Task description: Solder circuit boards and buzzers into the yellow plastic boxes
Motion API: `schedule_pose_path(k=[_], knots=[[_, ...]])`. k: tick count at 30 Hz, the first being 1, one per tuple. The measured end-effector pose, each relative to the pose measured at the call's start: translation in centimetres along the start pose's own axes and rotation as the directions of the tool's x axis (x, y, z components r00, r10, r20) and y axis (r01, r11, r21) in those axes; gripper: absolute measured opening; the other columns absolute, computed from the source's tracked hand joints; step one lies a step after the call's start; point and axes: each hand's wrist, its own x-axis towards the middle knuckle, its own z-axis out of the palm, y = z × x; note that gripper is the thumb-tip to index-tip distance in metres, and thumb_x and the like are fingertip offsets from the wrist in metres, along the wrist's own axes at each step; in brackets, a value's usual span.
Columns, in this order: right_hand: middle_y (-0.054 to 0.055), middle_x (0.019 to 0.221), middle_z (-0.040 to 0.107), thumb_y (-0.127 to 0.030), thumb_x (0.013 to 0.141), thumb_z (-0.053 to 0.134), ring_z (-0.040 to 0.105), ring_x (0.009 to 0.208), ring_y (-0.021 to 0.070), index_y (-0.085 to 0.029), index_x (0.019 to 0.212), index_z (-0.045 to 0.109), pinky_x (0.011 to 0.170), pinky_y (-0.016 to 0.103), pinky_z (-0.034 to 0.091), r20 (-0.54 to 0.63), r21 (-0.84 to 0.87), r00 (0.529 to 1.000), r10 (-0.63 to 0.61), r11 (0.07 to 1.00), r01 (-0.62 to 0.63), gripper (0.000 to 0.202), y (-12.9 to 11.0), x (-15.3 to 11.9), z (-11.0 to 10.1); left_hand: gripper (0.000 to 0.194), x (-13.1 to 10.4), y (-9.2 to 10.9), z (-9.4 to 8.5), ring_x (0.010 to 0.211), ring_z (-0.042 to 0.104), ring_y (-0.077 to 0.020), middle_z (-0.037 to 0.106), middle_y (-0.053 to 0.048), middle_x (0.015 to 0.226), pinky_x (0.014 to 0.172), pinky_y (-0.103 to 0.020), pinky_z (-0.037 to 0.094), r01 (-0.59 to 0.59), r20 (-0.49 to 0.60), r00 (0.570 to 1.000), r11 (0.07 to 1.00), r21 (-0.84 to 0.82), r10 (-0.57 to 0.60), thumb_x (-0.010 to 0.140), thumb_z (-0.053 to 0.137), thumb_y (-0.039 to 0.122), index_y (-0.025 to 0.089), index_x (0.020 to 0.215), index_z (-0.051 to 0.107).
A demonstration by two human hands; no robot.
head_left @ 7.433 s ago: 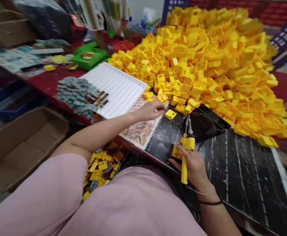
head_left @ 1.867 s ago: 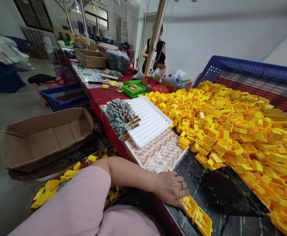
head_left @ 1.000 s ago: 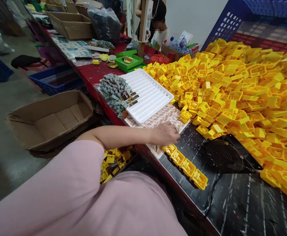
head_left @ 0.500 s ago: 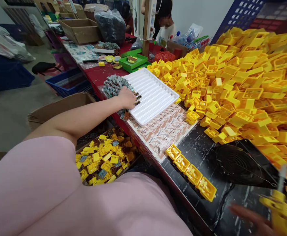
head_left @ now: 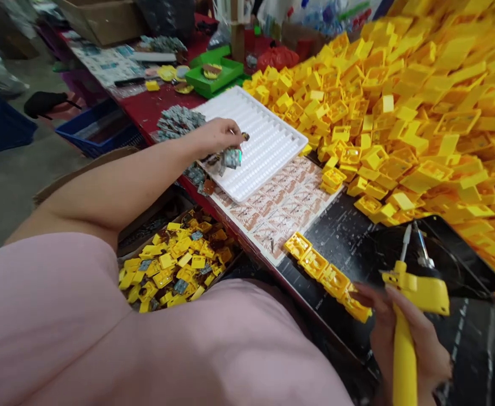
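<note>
My left hand (head_left: pixel 217 137) is closed on a small circuit board (head_left: pixel 232 158) with wires, above the near left part of a white ribbed tray (head_left: pixel 272 132). A heap of similar grey boards (head_left: pixel 178 120) lies to the left of that hand. My right hand (head_left: pixel 427 352) grips a yellow soldering iron (head_left: pixel 405 355), tip pointing up and away. Its outstretched fingers reach the near end of a row of several open yellow plastic casings (head_left: pixel 314 263) on the black mat (head_left: pixel 349 231). The fingers partly cover the last casing, which looks slightly tilted.
A large pile of yellow casings (head_left: pixel 420 124) fills the right side. Behind the soldering iron is a black fan-like unit (head_left: pixel 454 237). A patterned sheet (head_left: pixel 276 197) lies under the tray. Below the table edge, a box holds yellow parts (head_left: pixel 171 265). Green trays (head_left: pixel 215 73) stand farther back.
My left hand has lifted off the board heap with a circuit board and moved over the tray. My right hand has come into view with the soldering iron and reached the casing row. The view has shifted.
</note>
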Motion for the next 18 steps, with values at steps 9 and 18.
schedule_pose_path(k=[9, 18], knots=[[0.009, 0.125, 0.076, -0.047, 0.091, 0.077, 0.076, 0.111, 0.0257, -0.025, 0.119, 0.06, 0.097, 0.041, 0.063, 0.103, 0.026, 0.994, -0.022, 0.999, 0.02, 0.039, -3.9, 2.5, 3.3, 0.014, -2.0, 5.0, 10.2, 0.066, 0.063, -0.012, 0.068, -0.006, 0.079, 0.069, -0.032, 0.054, -0.035, 0.339, 0.877, 0.749, -0.662, 0.341, 0.09, 0.058, 0.027, 0.015, 0.094, 0.06], [0.008, 0.103, 0.072, -0.037, 0.098, 0.066, 0.07, 0.094, 0.026, -0.024, 0.128, 0.054, 0.094, 0.045, 0.057, 0.319, 0.006, 0.928, -0.192, 0.98, 0.201, 0.035, -6.5, 4.7, 7.5, 0.06, -2.4, 2.8, 12.3, 0.105, 0.072, -0.0185, 0.07, -0.013, 0.133, 0.088, -0.028, 0.056, -0.445, 0.436, 0.669, 0.794, -0.414, 0.602, 0.089, 0.057, 0.033, 0.016, 0.147, 0.051]])
